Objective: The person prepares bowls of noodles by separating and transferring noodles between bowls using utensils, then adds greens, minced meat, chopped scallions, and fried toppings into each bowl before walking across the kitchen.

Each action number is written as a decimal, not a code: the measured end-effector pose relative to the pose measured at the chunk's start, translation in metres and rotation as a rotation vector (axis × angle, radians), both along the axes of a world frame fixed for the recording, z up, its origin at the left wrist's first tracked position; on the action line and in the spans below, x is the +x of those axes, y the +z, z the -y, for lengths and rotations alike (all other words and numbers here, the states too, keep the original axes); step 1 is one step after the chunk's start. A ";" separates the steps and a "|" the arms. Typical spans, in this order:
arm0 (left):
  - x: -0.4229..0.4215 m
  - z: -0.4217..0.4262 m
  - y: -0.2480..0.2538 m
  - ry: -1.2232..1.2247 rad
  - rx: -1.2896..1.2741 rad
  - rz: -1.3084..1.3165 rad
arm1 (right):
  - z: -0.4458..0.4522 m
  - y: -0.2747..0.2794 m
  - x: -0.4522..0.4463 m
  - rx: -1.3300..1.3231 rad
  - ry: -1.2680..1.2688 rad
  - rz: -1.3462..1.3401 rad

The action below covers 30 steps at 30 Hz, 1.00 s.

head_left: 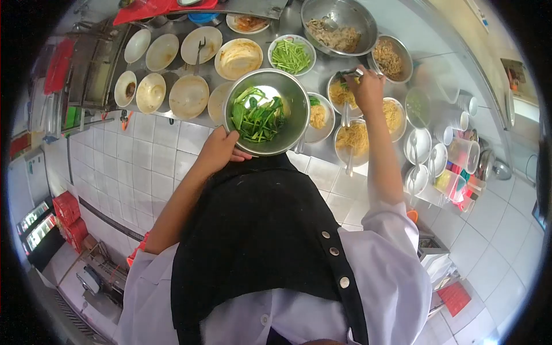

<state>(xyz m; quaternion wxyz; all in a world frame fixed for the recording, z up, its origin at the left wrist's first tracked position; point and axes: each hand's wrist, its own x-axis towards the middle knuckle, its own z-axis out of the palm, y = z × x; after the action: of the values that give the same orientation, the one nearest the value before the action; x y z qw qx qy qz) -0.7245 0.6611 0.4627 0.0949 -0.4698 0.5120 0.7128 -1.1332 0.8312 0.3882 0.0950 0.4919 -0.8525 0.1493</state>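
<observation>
My left hand point(221, 150) grips the rim of a metal bowl point(299, 98) at the lower left, thumb over the edge. Green leafy vegetables point(257, 118) lie inside it. Over a bowl of noodles point(339, 92) with some greens, my right hand point(367, 89) is closed on the handle of a metal utensil point(352, 73); its far end is at the noodles. Two more noodle bowls, one below point(352, 141) and one to the right point(393, 117), stand close by. Between the metal bowl and my right hand is a bowl with noodles and greens point(318, 118).
Several empty, stained bowls point(189, 96) stand at the left. Behind are a bowl of cut green vegetables point(292, 56), a large metal bowl of meat point(339, 29) and a smaller one point(391, 58). White bowls and spoons point(418, 145) and plastic containers point(463, 154) are at the right.
</observation>
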 end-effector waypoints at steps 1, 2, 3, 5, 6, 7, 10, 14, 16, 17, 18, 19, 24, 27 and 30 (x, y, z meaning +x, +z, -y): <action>-0.002 -0.001 0.001 0.009 -0.001 -0.006 | -0.002 0.001 -0.005 -0.091 -0.029 0.145; -0.002 -0.002 0.002 0.021 0.000 -0.008 | -0.009 0.002 -0.012 -0.180 -0.055 0.294; -0.001 -0.002 0.000 0.026 0.003 -0.010 | -0.015 0.005 -0.014 -0.266 -0.082 0.447; 0.000 -0.002 -0.004 0.031 0.011 -0.014 | -0.027 0.021 -0.016 -0.333 -0.103 0.410; 0.000 -0.003 -0.004 0.036 0.013 -0.017 | -0.032 0.037 -0.014 -0.368 -0.117 0.389; -0.001 -0.004 -0.003 0.041 0.013 -0.022 | -0.031 0.063 -0.002 -0.365 -0.094 0.418; -0.003 -0.004 0.001 0.054 0.007 -0.023 | -0.036 0.071 -0.004 -0.320 0.009 0.447; -0.004 -0.004 -0.004 0.038 0.000 -0.014 | -0.039 0.044 -0.005 -0.403 -0.002 0.563; -0.004 -0.006 -0.003 0.035 -0.009 -0.027 | -0.040 0.050 0.000 -0.387 -0.020 0.481; -0.004 -0.006 -0.002 0.038 -0.017 -0.034 | -0.042 0.054 -0.003 -0.372 -0.019 0.449; -0.004 -0.008 -0.001 0.054 -0.022 -0.034 | -0.046 0.057 -0.006 -0.357 -0.019 0.420; -0.005 -0.010 0.002 0.067 -0.025 -0.031 | -0.049 0.058 -0.007 -0.341 -0.023 0.392; -0.007 -0.009 -0.002 0.036 -0.015 -0.020 | -0.049 0.029 -0.020 -0.047 -0.026 0.144; -0.006 -0.012 -0.004 0.036 -0.016 -0.024 | -0.046 0.010 -0.022 0.106 -0.040 0.109; -0.005 -0.015 -0.006 0.033 -0.017 -0.043 | -0.043 0.000 -0.022 0.078 -0.061 0.194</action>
<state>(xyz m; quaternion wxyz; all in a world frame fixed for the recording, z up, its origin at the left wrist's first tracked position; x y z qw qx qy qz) -0.7298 0.6760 0.4569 0.0682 -0.4636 0.5123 0.7197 -1.1557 0.8747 0.3878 -0.0030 0.4524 -0.8774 0.1599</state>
